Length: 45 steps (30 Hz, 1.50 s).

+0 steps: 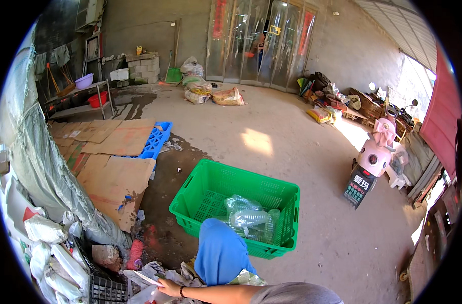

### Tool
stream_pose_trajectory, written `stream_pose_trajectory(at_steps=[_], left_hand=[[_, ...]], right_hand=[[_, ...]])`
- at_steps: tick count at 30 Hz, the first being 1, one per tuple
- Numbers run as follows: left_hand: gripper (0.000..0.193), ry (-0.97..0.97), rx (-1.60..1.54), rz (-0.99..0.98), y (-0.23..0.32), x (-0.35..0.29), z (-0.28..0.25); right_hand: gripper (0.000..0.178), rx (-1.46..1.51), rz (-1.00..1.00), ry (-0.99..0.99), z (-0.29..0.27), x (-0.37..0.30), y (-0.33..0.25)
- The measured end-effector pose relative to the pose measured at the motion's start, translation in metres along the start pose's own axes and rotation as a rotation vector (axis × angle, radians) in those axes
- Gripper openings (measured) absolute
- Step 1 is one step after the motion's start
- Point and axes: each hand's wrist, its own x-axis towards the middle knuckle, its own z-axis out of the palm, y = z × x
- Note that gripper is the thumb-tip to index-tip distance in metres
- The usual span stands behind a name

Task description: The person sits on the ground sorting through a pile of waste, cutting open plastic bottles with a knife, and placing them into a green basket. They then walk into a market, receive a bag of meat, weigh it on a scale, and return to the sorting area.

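Observation:
My right hand [168, 288], a dark beaded bracelet at its wrist, reaches left across the bottom of the head view. Its fingers are closed on the end of a thin white flat piece [149, 278], whose material I cannot make out. Crumpled plastic and scraps [176, 276] lie under and around this hand. My left hand is out of sight. Just ahead of my blue-clothed knee [222, 253] stands a green plastic crate [193, 195]. Several clear plastic bottles [250, 218] lie inside it, toward its right side.
A black crate [107, 290] and piled white plastic containers [58, 266] crowd the left, beside a hanging tarp [48, 162]. Flattened cardboard [114, 187] covers a blue pallet [157, 139]. At right stands a pink scooter [375, 154]. Filled sacks [228, 97] sit near the far doorway.

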Motion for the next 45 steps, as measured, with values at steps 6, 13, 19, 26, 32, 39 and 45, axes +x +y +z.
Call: stream_pose_trajectory(at_steps=[6,13,19,26,32,39,45], left_hand=[[0.041,-0.054,-0.304,0.016,-0.051,0.026,0.001],[0.033,-0.043,-0.148,0.087,-0.037,0.030,0.005],[0.035,-0.060,-0.058,0.097,-0.033,0.029,0.023],[0.039,-0.097,-0.064,0.114,-0.029,0.034,0.026],[0.083,-0.120,0.303,0.077,0.025,0.004,0.023],[0.085,-0.166,0.463,0.074,0.033,0.000,0.039],[0.077,-0.163,0.528,0.064,0.030,0.002,0.034]], right_hand=[[0.047,-0.062,-0.046,-0.223,0.015,-0.007,0.024],[0.048,-0.249,-0.255,-0.211,0.022,-0.008,0.016],[0.020,-0.265,0.003,-0.083,0.000,0.000,-0.031],[0.029,-0.193,0.081,-0.022,0.028,0.016,-0.001],[0.034,-0.178,0.072,-0.062,0.015,0.006,-0.026],[0.028,-0.184,0.152,-0.118,-0.009,0.010,-0.016],[0.022,-0.365,0.214,-0.113,-0.018,0.003,-0.040]])
